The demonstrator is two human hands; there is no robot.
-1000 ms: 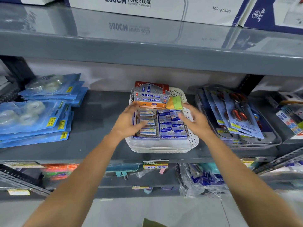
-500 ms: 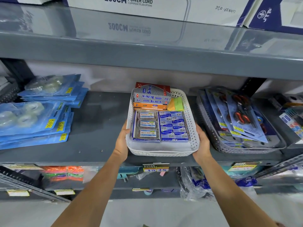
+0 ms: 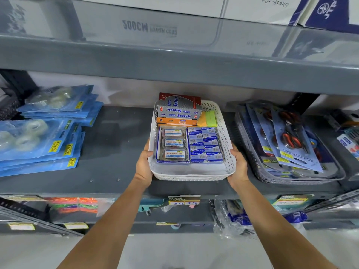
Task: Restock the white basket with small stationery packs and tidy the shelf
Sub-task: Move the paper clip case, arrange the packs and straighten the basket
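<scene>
The white basket stands on the grey shelf, in the middle. My left hand grips its near left corner and my right hand grips its near right corner. Inside lie three clear packs with red and white labels on the left and several small blue boxes on the right. Behind them are an orange box, silver Softek boxes and yellow and green sticky notes.
Blue tape packs are piled on the shelf's left. A grey basket of scissor sets sits close on the right. The upper shelf overhangs. Price tags hang on the shelf's front edge, with bagged goods below.
My hands left the packs inside the basket and took hold of its two near corners. The basket now sits slightly straighter on the shelf.
</scene>
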